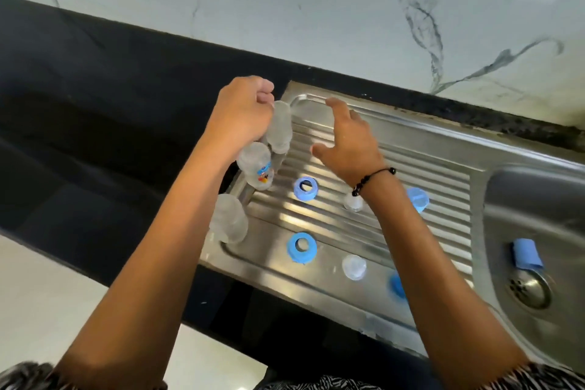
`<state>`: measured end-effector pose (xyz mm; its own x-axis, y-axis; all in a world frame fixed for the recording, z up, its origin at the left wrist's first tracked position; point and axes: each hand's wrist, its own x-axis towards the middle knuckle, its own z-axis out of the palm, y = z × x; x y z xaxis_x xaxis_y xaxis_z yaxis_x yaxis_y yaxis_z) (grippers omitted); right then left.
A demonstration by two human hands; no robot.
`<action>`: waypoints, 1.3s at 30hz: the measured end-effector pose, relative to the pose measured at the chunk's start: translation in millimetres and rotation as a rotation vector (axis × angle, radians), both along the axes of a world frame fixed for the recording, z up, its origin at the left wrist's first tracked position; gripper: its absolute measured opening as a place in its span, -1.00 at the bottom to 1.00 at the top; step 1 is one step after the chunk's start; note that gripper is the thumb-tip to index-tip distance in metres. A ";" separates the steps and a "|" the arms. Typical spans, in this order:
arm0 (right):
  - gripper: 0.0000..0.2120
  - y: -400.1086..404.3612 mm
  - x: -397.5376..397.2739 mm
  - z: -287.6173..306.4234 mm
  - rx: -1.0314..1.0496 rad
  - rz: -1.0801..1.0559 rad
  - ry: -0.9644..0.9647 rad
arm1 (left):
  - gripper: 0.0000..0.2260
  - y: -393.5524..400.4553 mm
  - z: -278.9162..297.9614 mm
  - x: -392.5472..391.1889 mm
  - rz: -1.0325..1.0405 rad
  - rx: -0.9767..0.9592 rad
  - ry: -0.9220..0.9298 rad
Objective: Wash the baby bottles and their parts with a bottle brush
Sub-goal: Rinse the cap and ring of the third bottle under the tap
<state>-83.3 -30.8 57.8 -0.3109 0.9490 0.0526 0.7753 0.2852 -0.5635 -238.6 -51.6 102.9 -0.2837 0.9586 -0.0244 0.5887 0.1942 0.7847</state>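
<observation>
Three clear baby bottles stand along the left edge of the steel drainboard. My left hand has its fingers curled round the top of the farthest bottle. A bottle with a coloured print sits just below that hand, and a third bottle is nearer to me. My right hand hovers open over the ribbed drainboard and holds nothing. Two blue screw rings, two clear teats and two blue caps lie on the drainboard. No brush is in view.
The sink basin is at the right, with a blue piece lying beside the drain. A black countertop runs to the left. A marble wall stands behind.
</observation>
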 end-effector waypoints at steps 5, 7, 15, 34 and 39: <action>-0.46 -42.4 77.4 -6.4 0.056 -0.124 0.099 | -0.68 -20.6 -14.1 89.3 -0.182 -0.002 -0.079; -0.47 -58.8 121.4 -14.8 0.077 -0.182 0.160 | -0.67 -25.4 -29.6 137.3 -0.239 -0.023 -0.094; -0.48 -109.2 310.6 -54.8 -0.100 -0.420 0.161 | -0.69 -56.2 -87.2 331.9 -0.388 -0.187 -0.179; -0.64 -46.3 451.4 -169.9 -0.497 -0.381 -0.037 | -0.59 13.9 -234.6 481.0 -0.619 -0.632 0.606; -0.63 -29.4 445.7 -191.0 -0.544 -0.401 0.014 | -0.63 23.4 -263.1 480.9 -0.653 -0.704 0.774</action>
<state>362.4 -60.1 -133.3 0.0677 0.8832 -0.4642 0.7536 -0.3501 -0.5563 242.3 -28.2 -160.2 0.0738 0.7718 -0.6316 0.9970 -0.0713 0.0294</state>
